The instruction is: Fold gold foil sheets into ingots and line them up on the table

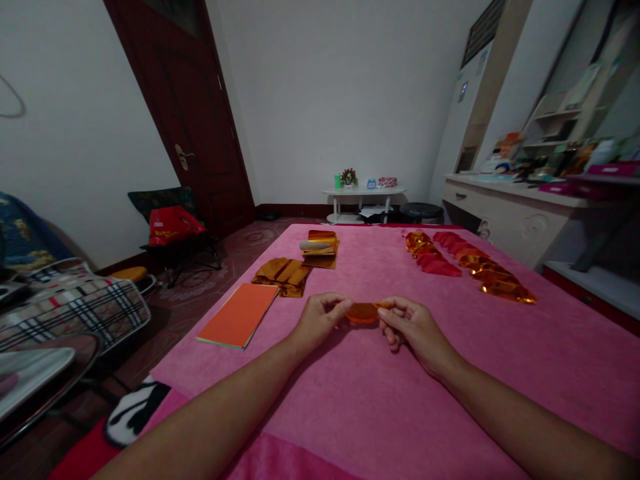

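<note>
Between my two hands is a small folded piece of orange-gold foil paper (363,313), held a little above the pink cloth. My left hand (323,317) pinches its left end between thumb and fingers. At the right end, my right hand (407,327) grips it between thumb and forefinger, the other fingers curled below. To the left lies a stack of orange paper (239,316). Beyond it are gold foil sheets (283,275) and a pile of gold paper (320,250) with a pale roll-like thing on top.
Rows of folded red and gold foil pieces (433,253) lie at the table's far right. The pink cloth (475,360) covers the table. A chair with a red bag (173,225) stands left; a white side table (364,192) is against the wall.
</note>
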Available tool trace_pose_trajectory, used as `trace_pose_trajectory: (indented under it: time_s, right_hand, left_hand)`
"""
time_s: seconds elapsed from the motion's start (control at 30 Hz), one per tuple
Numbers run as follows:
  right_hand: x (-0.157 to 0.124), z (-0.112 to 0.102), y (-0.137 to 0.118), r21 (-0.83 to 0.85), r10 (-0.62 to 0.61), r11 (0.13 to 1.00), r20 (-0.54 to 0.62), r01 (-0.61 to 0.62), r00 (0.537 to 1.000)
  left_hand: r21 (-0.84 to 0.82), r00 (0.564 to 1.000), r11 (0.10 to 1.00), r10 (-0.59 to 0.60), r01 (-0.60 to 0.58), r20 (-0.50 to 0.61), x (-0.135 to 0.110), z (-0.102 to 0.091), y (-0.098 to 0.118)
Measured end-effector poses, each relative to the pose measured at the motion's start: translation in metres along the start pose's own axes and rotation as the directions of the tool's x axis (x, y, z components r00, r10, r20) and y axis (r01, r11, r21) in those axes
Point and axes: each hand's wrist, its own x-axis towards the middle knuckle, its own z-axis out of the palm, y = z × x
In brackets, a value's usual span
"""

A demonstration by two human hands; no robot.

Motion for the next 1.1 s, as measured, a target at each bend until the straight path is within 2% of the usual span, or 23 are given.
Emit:
trace_pose_trajectory:
  time_s: [0.13, 0.33, 0.53, 0.63, 0.83, 1.0, 1.1]
  right_hand:
    - [0.0010, -0.0016, -0.0012, -0.033, -0.015, 0.999, -0.045, 0.013, 0.999]
    - [0.0011, -0.0030, -0.0029, -0.080, -0.053, 0.996, -0.066, 0.048, 0.996]
    - [0.0017, -0.0010, -0.0019, -0.101, -0.049, 0.994, -0.055, 0.044, 0.997]
    - [0.0016, -0.0005, -0.0016, -0.111, -0.046, 0.993, -0.041, 0.041, 0.998]
    - [-0.0002, 0.0001, -0.0039, -0.047, -0.070, 0.996, 0.000, 0.070, 0.998]
    - [0.0001, 0.0002, -0.0036, -0.057, -0.075, 0.995, 0.058, 0.078, 0.995]
    - [0.0009, -0.0001, -0.0037, -0.054, -0.054, 0.997, 0.059, 0.057, 0.997]
  left_hand:
    - [-0.018, 1.000, 0.999, -0.028, 0.028, 0.009, 0.0012, -0.0018, -0.0001]
    - [-0.081, 0.998, 0.996, -0.050, 0.047, -0.040, 0.0011, -0.0034, 0.0006]
    - [-0.099, 0.997, 0.992, 0.075, -0.077, -0.023, 0.0013, -0.0055, -0.0008]
    - [-0.124, 0.995, 0.988, 0.096, -0.097, -0.010, 0.0018, -0.0068, -0.0030]
    - [-0.151, 0.982, 0.970, 0.183, -0.189, -0.049, 0.0032, -0.0072, -0.0037]
    - [-0.243, 0.995, 0.966, 0.083, -0.093, -0.053, 0.0036, -0.0047, -0.0035]
    - [-0.224, 0.992, 0.967, 0.115, -0.125, -0.058, 0.0032, -0.0042, -0.0053]
